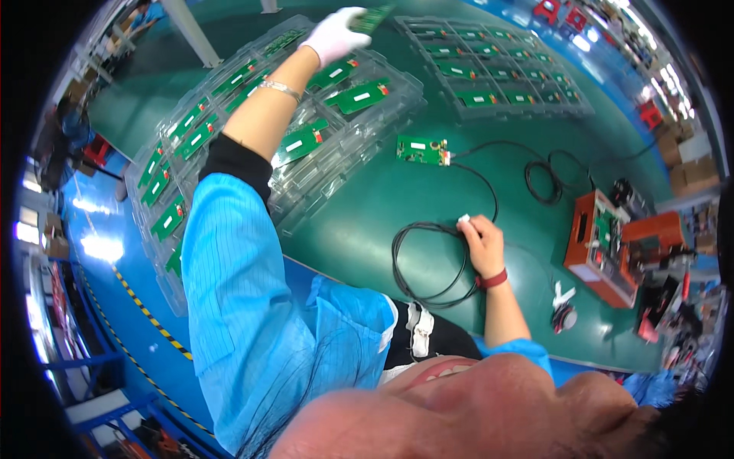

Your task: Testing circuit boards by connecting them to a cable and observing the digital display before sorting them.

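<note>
My left hand (pixel 334 36), in a white glove, is stretched far out over the left tray. Its fingers are closed on a green circuit board (pixel 371 19), which is tilted above the tray's far edge. Below that arm lies the clear plastic tray (pixel 405 96), its compartments holding several green boards (pixel 359 97). Bare, with a red band at the wrist, my right hand (pixel 483 241) pinches a small white connector (pixel 463 219) beside a coiled black cable (pixel 396 260). Another circuit board (pixel 417 149) lies flat on the green table, a black cable plugged into its right end.
A second clear tray (pixel 466 111) of boards stands at the far right. Near the right edge is an orange test box (pixel 582 237) with a board in it. A second loop of black cable (pixel 541 182) and a small round object with white tabs (pixel 564 315) lie nearby.
</note>
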Demonstrator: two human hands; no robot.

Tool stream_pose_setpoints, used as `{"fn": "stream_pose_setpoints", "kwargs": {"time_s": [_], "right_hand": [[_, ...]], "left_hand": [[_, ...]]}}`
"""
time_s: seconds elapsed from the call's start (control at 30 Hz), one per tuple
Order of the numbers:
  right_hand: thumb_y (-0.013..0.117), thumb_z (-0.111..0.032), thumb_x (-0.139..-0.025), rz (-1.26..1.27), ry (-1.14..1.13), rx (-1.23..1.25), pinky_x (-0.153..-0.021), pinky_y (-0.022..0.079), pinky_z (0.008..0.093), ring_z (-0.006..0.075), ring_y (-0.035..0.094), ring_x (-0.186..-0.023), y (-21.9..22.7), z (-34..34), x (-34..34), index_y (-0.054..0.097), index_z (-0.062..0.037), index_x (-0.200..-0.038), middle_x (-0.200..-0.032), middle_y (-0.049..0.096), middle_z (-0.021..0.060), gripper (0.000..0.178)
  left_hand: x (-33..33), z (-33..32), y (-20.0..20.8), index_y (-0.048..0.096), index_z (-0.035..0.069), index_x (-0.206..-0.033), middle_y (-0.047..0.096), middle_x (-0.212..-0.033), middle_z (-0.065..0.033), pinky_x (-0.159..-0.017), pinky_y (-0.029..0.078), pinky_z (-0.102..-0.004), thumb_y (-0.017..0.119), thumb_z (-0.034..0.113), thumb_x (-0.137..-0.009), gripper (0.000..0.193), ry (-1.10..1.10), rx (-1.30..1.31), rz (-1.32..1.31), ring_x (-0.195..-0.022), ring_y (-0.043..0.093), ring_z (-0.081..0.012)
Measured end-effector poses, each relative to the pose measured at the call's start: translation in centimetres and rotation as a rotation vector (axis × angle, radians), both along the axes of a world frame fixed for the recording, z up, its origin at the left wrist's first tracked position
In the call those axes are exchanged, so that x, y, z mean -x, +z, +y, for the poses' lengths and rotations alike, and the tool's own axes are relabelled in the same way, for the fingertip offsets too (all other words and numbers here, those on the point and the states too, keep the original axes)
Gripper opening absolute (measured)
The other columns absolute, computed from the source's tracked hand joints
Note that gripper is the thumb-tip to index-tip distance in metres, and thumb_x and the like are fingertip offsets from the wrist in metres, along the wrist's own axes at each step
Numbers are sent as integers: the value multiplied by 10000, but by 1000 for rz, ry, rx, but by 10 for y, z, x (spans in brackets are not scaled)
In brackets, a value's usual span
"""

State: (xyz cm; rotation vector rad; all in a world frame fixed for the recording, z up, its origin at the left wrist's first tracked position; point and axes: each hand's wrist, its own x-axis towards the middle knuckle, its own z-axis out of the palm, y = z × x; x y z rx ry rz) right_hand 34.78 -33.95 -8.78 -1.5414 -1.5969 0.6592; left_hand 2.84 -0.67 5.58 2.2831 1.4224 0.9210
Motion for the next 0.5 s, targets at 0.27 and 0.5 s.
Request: {"fn": "stream_pose_setpoints", "kwargs": {"time_s": [0.27, 0.5], "right_hand": [[606, -114, -947, 138, -59, -14, -627, 447, 244, 136, 548, -628, 7, -2, 7, 721, 15, -892, -713, 666, 42, 181], [655, -138, -928, 190, -173, -205, -564, 407, 263, 139, 471, -564, 6, 10, -6, 709, 10, -917, -669, 620, 11, 158]], "left_hand": [[-119, -173, -13, 464, 114, -1470, 548, -1337, -167, -949, 490, -331, 642, 174, -728, 765, -744, -211, 184, -1077, 587, -293], [-115, -221, -122, 546, 96, -1365, 540, -1250, -138, -906, 483, -335, 592, -5, -660, 714, -596, -121, -102, -1046, 560, -307]]}}
